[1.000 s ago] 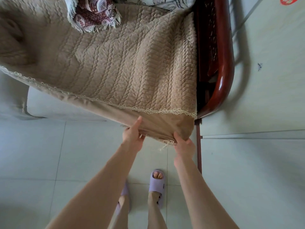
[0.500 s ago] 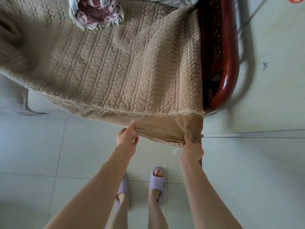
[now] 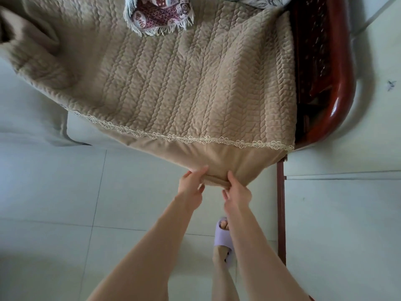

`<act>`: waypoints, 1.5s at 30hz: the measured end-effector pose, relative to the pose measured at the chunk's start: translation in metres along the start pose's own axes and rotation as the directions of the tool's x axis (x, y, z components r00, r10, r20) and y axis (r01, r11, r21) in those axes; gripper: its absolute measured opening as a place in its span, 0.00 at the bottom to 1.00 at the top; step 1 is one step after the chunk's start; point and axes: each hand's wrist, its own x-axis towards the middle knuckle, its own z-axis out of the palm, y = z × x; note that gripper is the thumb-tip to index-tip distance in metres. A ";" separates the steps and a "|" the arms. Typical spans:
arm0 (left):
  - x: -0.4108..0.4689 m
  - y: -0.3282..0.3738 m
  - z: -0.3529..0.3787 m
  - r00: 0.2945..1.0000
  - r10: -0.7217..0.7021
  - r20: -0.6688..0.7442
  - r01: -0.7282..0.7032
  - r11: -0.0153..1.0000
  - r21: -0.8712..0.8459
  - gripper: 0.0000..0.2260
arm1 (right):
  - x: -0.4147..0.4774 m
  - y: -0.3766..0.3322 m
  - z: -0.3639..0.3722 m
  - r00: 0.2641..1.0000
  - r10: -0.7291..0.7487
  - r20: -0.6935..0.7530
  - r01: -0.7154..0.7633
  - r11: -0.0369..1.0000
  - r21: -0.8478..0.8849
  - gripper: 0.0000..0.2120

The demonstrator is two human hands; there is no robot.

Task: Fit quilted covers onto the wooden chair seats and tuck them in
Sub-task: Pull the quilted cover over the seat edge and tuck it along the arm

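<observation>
I stand over the seat with both arms stretched out. My left hand [image 3: 192,183] pinches the plain lower border of the quilted cover [image 3: 173,83], thumb on top and fingers curled underneath. My right hand [image 3: 237,192], just beside it, grips the same border, bunching the fabric into a small roll between the two hands. The cover lies spread across the seat, rumpled at its far left, and its lace trim [image 3: 195,139] runs along the front edge above my hands. The wooden armrest [image 3: 338,94] curves along the cover's right side. A fringed patterned cloth [image 3: 158,16] sits on the cover near the back. One lilac slipper [image 3: 222,235] shows on the tiled floor [image 3: 54,192] below.
</observation>
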 end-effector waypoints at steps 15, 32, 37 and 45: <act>0.024 0.085 -0.090 1.000 0.005 0.015 -0.006 0.997 0.074 0.07 | -0.033 0.088 0.115 0.958 0.122 0.258 -0.165 0.974 0.152 0.17; 0.065 0.158 -0.159 0.985 0.051 -0.164 -0.075 0.987 -0.140 0.18 | -0.030 0.123 0.189 0.974 0.105 0.201 -0.155 0.954 0.255 0.24; 0.061 0.163 -0.170 0.994 -0.009 -0.113 -0.003 0.994 -0.111 0.17 | -0.043 0.145 0.237 0.968 0.171 0.182 -0.198 0.969 0.146 0.25; 0.100 0.240 -0.189 0.993 0.020 -0.120 -0.044 0.979 -0.200 0.25 | -0.031 0.139 0.238 0.995 0.099 0.018 -0.100 0.970 0.220 0.19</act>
